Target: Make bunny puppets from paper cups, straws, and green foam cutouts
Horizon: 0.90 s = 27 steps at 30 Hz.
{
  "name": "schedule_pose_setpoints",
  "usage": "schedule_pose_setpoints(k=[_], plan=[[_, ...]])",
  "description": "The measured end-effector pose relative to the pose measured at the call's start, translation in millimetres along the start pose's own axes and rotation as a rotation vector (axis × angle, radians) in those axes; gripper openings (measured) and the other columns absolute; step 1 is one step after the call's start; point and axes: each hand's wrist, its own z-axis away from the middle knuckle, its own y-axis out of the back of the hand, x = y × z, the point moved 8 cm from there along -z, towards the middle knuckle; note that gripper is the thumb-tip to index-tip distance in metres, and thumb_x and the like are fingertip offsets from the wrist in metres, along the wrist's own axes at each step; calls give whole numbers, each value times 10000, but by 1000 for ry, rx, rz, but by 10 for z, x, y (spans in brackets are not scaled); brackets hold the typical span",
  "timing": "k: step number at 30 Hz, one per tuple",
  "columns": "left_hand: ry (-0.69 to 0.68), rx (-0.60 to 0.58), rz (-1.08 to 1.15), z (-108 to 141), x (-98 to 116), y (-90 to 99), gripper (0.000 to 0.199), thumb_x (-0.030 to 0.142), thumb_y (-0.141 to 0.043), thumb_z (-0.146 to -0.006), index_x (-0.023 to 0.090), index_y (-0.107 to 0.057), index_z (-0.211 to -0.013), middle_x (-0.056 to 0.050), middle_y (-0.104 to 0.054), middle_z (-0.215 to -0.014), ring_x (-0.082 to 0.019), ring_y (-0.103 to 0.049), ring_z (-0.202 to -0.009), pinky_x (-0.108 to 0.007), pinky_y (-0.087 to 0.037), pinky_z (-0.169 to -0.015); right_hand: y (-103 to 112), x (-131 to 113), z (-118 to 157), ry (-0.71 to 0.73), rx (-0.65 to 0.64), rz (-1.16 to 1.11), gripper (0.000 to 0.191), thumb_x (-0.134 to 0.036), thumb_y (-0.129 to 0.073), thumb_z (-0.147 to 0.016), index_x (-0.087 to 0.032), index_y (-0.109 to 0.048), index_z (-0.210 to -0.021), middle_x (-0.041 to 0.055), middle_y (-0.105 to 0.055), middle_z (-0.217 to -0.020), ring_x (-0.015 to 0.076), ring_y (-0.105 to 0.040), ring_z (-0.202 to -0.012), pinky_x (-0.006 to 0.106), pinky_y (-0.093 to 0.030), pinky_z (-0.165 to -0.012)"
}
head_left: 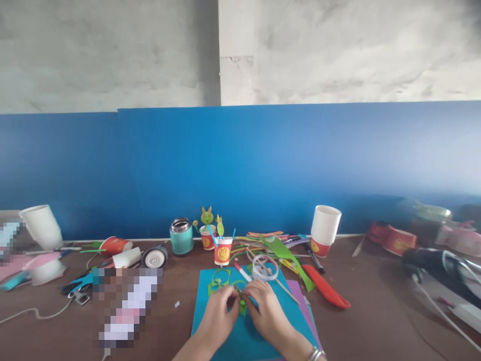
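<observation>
The open teal jar (pixel 182 239) has no lid on, so a bump from me could tip it and spill anything inside. The cat-face cup (pixel 208 240) has a paper head up high, so a knock might make it fall. The cut-out green paper (pixel 211 290) lies just by my left hand (pixel 221 309), and my wrist could crease it.

My left and right grips are both pressed close, fingertips together. They seem to pinch a small green paper piece (pixel 242 306) over the blue sheet (pixel 233 338). It's thin, so if I pull too hard, it could rip. My right hand (pixel 267 307) is near the clear tape roll (pixel 277 271) and could push it. The tall white cups (pixel 325 224) could topple if bumped.

The cat-face cup, the red-and-white cup (pixel 223 254) beside it and the red cup under the tall white ones have gold marks. They're too small for me to read. I can't make out any brand name.
</observation>
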Motion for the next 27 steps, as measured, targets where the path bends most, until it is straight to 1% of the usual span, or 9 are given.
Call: schedule_pose_setpoints(k=[4,7,13,27], plan=[[-24,15,-35,2,15,5,154,154,-473,-804,185,-558,-679,-22,-612,-675,-162,-566,-655,-230,-384,-606,-15,27,3,12,-17,-14,191,-186,-459,-896,-183,-616,-786,50,-652,-820,210,-576,-814,336,-394,-762],[-18,-2,-43,-1,12,-19,153,143,-467,-799,184,-558,-684,-25,-611,-675,-165,-564,-658,-235,-387,-609,-34,53,6,19,-38,-17,178,-185,-474,-888,-184,-615,-779,46,-652,-819,209,-576,-811,334,-392,-760],[-23,-8,-59,10,0,-43,174,171,-454,-828,184,-556,-687,-30,-605,-693,-168,-555,-671,-240,-388,-619,-32,48,0,24,-24,-7,190,-177,-462,-886,-183,-613,-772,51,-649,-809,209,-577,-806,328,-395,-751],[-25,-11,-51,8,-4,-27,172,157,-458,-829,186,-548,-686,-31,-607,-697,-165,-560,-673,-234,-391,-620,-49,60,13,-1,-49,-9,189,-175,-456,-880,-183,-613,-774,50,-652,-810,208,-579,-809,329,-400,-755]])
